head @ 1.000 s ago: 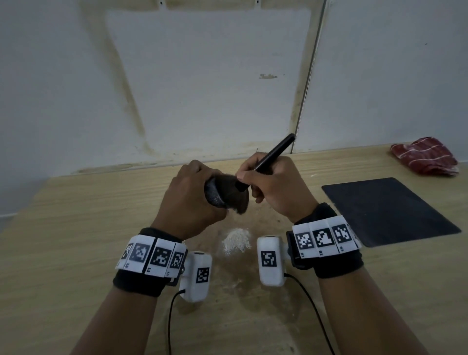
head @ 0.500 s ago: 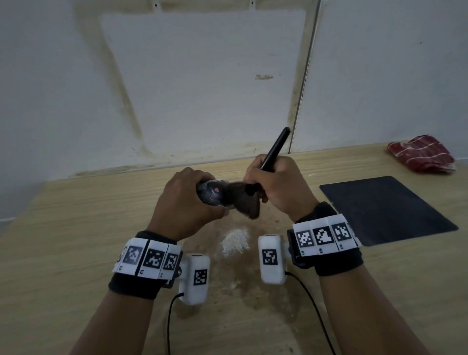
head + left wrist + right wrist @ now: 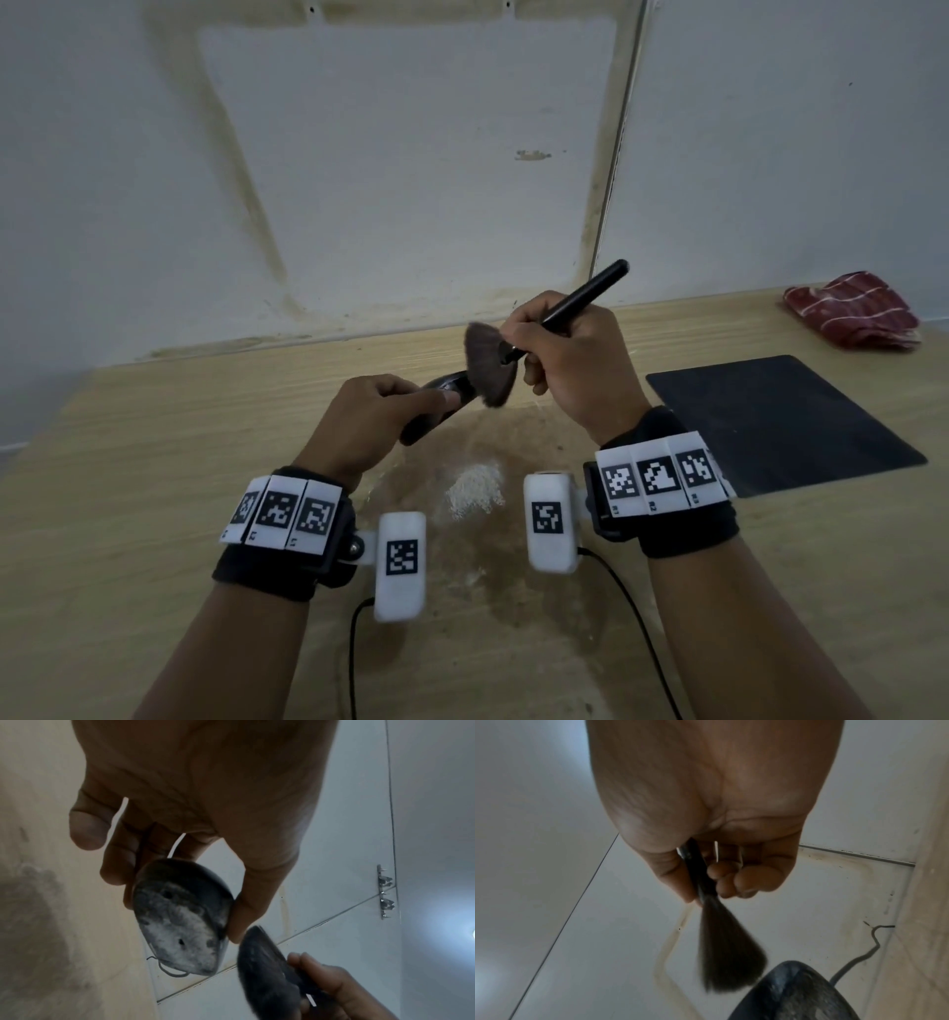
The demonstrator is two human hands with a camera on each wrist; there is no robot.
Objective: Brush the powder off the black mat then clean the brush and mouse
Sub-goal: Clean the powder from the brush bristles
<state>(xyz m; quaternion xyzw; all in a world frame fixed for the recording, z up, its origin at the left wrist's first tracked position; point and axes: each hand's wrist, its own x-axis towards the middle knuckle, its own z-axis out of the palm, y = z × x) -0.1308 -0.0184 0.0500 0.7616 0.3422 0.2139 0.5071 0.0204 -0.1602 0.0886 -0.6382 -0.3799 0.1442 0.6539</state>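
Above the powder pile (image 3: 475,488) on the table (image 3: 128,462), the left hand (image 3: 359,421) clamps a dusty mouse (image 3: 180,914) by its sides; the right hand (image 3: 570,360) pinches the brush (image 3: 490,370) low on its stiff handle. Both look light; the bristles are soft, the mouse shell probably slick.

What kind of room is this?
Probably a plain workroom: a bare wooden table against a stained white wall, with a black rectangular mat and a red striped cloth on it.

Black mat (image 3: 770,421), red white-striped cloth (image 3: 852,318), white powder (image 3: 472,488)
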